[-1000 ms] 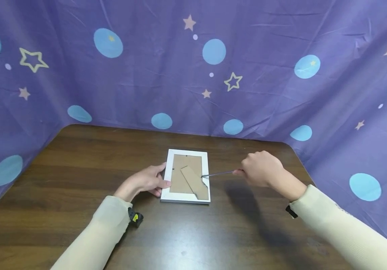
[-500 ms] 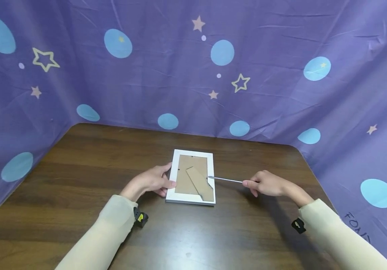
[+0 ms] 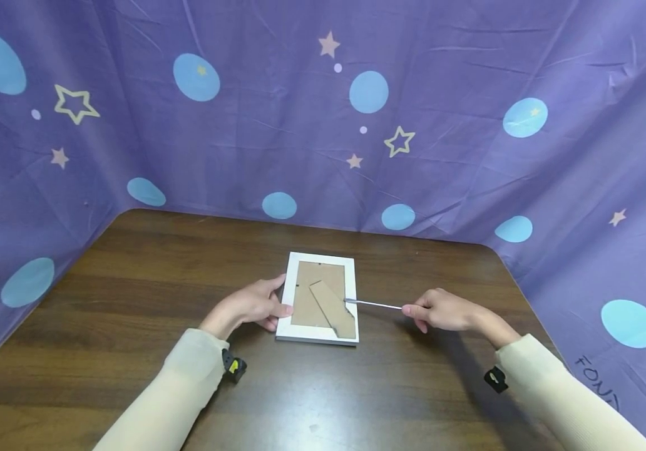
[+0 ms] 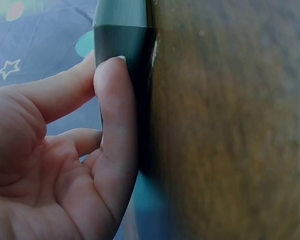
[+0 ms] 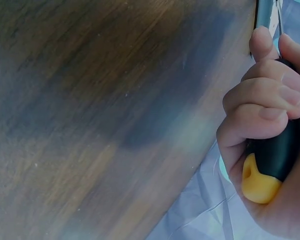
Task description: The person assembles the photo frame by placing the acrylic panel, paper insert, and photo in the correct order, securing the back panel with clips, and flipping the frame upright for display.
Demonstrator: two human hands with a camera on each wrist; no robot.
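Observation:
A white picture frame [image 3: 350, 277] lies face down on the table, its brown backing board [image 3: 307, 313] and slanted easel leg [image 3: 332, 307] showing. My left hand [image 3: 252, 304] grips the frame's left edge, thumb on the back face and fingers at the side; the left wrist view shows the frame edge [image 4: 122, 42] between them. In my right hand [image 3: 444, 310] is a screwdriver, its black and yellow handle [image 5: 275, 150] wrapped by curled fingers. The thin metal shaft [image 3: 376, 305] crosses the right border, and its tip is at the backing's right edge, beside the leg.
The brown wooden table [image 3: 188, 263] reaches back to a purple curtain [image 3: 300, 125] with stars and blue dots, which hangs behind and at both sides. Black straps [image 3: 496, 379] with small devices sit at both wrists.
My right hand has come down and turned, bringing the screwdriver shaft to a flatter slant with its tip still at the backing's right edge. The left hand keeps its hold on the frame.

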